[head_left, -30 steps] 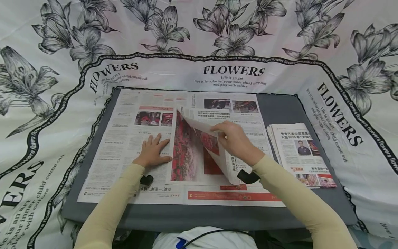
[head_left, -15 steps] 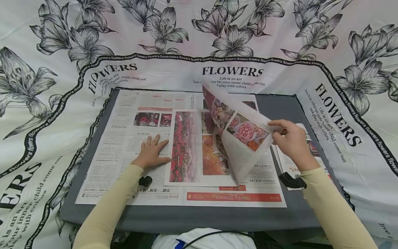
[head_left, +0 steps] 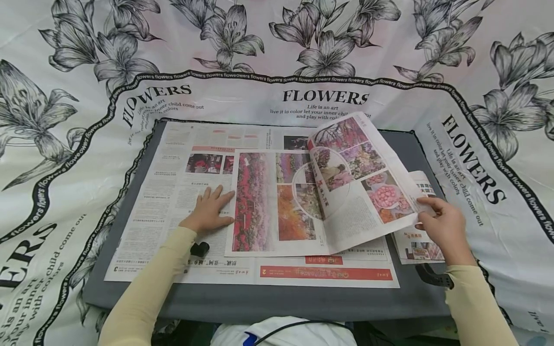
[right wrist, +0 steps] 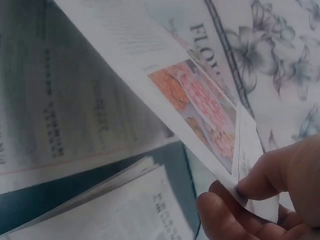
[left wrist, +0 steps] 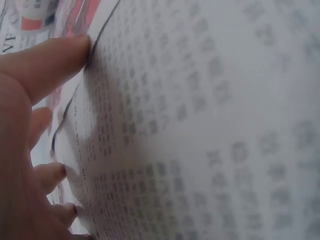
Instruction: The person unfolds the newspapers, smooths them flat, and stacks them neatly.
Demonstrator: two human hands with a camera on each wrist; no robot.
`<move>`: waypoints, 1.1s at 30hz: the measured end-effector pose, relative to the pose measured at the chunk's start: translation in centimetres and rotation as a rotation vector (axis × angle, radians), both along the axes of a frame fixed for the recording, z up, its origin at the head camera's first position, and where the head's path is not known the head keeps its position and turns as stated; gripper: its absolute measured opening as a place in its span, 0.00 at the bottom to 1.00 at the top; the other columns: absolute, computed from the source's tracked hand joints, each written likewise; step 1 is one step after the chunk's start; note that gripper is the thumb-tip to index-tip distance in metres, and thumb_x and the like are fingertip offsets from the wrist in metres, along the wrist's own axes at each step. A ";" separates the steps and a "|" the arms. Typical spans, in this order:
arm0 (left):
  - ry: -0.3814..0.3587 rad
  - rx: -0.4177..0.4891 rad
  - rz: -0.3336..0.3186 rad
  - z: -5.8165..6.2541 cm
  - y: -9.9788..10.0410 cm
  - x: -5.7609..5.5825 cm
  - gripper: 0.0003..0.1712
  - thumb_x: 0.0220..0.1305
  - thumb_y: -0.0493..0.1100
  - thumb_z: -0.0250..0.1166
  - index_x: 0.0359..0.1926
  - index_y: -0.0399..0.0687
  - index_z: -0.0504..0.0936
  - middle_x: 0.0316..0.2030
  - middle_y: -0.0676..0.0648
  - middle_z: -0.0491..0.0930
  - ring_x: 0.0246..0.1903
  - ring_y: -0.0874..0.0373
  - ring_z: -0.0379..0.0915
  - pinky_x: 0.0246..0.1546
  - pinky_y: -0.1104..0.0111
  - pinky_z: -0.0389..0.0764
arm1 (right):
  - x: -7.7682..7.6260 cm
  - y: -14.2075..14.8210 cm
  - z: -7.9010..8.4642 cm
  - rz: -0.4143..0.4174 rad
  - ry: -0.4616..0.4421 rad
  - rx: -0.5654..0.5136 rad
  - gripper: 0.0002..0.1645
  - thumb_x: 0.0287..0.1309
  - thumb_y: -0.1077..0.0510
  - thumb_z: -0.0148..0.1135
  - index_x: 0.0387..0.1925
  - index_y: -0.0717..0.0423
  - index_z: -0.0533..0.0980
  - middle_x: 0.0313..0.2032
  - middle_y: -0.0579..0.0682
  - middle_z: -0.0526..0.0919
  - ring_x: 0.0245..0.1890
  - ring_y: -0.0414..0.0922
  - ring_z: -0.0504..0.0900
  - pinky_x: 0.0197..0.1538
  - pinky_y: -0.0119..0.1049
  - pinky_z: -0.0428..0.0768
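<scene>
My left hand (head_left: 211,211) lies with spread fingers on a large unfolded newspaper (head_left: 147,230), its thumb close to the left edge of a smaller newspaper sheet (head_left: 259,240) lying on top. In the left wrist view, the fingertips (left wrist: 80,47) touch the printed paper. My right hand (head_left: 443,226) pinches the corner of a raised page (head_left: 355,192) between thumb and fingers. Colour photos of flowers cover that page, which stands tilted up from the sheet's middle fold. In the right wrist view, the pinched corner bends slightly at the thumb.
A folded newspaper stack (head_left: 417,247) lies at the right, partly hidden by the raised page and right hand. The grey tabletop (head_left: 303,302) shows along the front. A white cloth with printed flowers (head_left: 242,96) surrounds the table.
My right hand has moved to the right and slightly toward me, drawing the page over from the fold so its flower photos face up. The left hand stays nearly in place.
</scene>
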State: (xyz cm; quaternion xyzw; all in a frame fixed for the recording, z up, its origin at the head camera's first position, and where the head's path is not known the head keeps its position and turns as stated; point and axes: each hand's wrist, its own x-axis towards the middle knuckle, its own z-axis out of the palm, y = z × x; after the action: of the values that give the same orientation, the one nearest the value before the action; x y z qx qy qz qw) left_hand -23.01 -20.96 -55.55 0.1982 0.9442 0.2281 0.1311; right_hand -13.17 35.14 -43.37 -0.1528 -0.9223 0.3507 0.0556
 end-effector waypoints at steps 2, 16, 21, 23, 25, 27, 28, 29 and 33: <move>0.007 -0.006 -0.010 0.1 0.0 0.0 0.46 0.65 0.56 0.68 0.78 0.49 0.62 0.79 0.28 0.45 0.76 0.19 0.33 0.69 0.23 0.41 | 0.3 0.5 -0.9 -0.037 -0.038 0.008 0.29 0.61 0.69 0.50 0.65 0.70 0.73 0.65 0.78 0.71 0.19 0.25 0.77 0.24 0.25 0.82; 0.002 0.007 -0.002 0.7 0.0 0.3 0.43 0.62 0.55 0.69 0.75 0.47 0.68 0.79 0.28 0.47 0.76 0.20 0.36 0.69 0.24 0.44 | 1.6 2.6 -7.1 -0.191 -0.296 0.063 0.31 0.60 0.64 0.54 0.65 0.67 0.73 0.58 0.71 0.73 0.37 0.53 0.82 0.27 0.32 0.74; 0.004 0.001 0.007 0.8 0.1 0.3 0.44 0.62 0.58 0.70 0.74 0.46 0.68 0.79 0.30 0.49 0.76 0.20 0.36 0.69 0.24 0.44 | 1.8 2.8 -8.6 -0.172 -0.302 0.145 0.29 0.58 0.63 0.55 0.61 0.69 0.75 0.55 0.73 0.77 0.44 0.60 0.81 0.32 0.34 0.71; 0.003 0.003 0.010 0.9 0.2 0.3 0.45 0.61 0.58 0.71 0.74 0.46 0.68 0.79 0.30 0.49 0.76 0.20 0.36 0.69 0.24 0.44 | 1.8 2.7 -8.9 -0.171 -0.296 0.164 0.29 0.57 0.63 0.55 0.60 0.70 0.76 0.54 0.73 0.79 0.44 0.61 0.80 0.33 0.35 0.70; 0.000 0.005 0.016 0.9 0.2 0.3 0.46 0.60 0.58 0.72 0.74 0.46 0.69 0.79 0.31 0.49 0.76 0.20 0.36 0.69 0.24 0.44 | 1.8 2.6 -9.1 -0.171 -0.297 0.167 0.29 0.57 0.63 0.55 0.60 0.71 0.75 0.54 0.74 0.79 0.45 0.62 0.78 0.36 0.41 0.73; -0.009 0.012 0.023 1.0 0.2 0.3 0.46 0.60 0.57 0.73 0.74 0.46 0.68 0.79 0.31 0.49 0.76 0.21 0.35 0.70 0.25 0.43 | 1.7 2.5 -9.1 -0.168 -0.295 0.172 0.29 0.57 0.63 0.54 0.60 0.72 0.75 0.56 0.75 0.78 0.49 0.65 0.77 0.43 0.50 0.74; -0.010 0.011 0.026 1.0 0.2 0.3 0.46 0.59 0.57 0.73 0.74 0.46 0.68 0.79 0.32 0.49 0.76 0.21 0.35 0.70 0.25 0.43 | 1.7 2.5 -9.1 -0.166 -0.294 0.176 0.29 0.57 0.63 0.54 0.60 0.72 0.75 0.57 0.75 0.77 0.51 0.66 0.76 0.47 0.54 0.73; -0.009 0.012 0.028 1.0 0.2 0.3 0.46 0.59 0.57 0.73 0.74 0.46 0.68 0.79 0.32 0.49 0.76 0.21 0.35 0.70 0.25 0.43 | 1.6 2.5 -9.1 -0.161 -0.293 0.184 0.28 0.57 0.63 0.54 0.59 0.72 0.75 0.58 0.76 0.76 0.52 0.67 0.75 0.51 0.58 0.72; -0.004 0.011 0.030 1.0 0.2 0.3 0.46 0.59 0.56 0.73 0.74 0.46 0.68 0.79 0.31 0.49 0.76 0.20 0.35 0.69 0.24 0.43 | 1.6 2.4 -9.2 -0.153 -0.296 0.190 0.28 0.58 0.63 0.54 0.59 0.73 0.75 0.59 0.76 0.75 0.56 0.70 0.74 0.57 0.64 0.69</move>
State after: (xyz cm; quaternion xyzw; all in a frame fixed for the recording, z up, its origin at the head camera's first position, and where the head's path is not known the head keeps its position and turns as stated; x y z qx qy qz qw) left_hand -22.69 -20.78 -54.56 0.1841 0.9455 0.2357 0.1286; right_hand -11.59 37.53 -52.56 -0.2666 -0.9350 0.2303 -0.0398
